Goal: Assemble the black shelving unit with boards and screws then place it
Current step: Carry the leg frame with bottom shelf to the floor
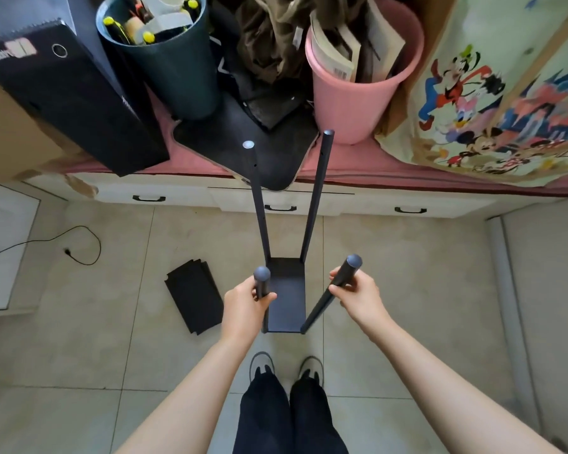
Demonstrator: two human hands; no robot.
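Both arms reach down and forward. The left hand (248, 298) grips the near-left post (262, 283); the right hand (358, 294) grips the near-right post (338, 286) of the black shelving unit (286, 296), standing on the tiled floor (407, 290). The round, matte posts have capped tops. Flat black boards (194, 296) lie stacked just left.

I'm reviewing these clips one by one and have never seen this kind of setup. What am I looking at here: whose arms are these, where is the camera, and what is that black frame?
There is no machine: a person wears a wide-angle camera on the head, looking down at their own arms and shoes. The left hand and right hand each grip a near post of a partly built black shelving unit standing on the tiled floor: four posts joined by one bottom board. Spare black boards lie on the floor to the left. Behind is a ledge with a pink bucket of books and a dark bucket.
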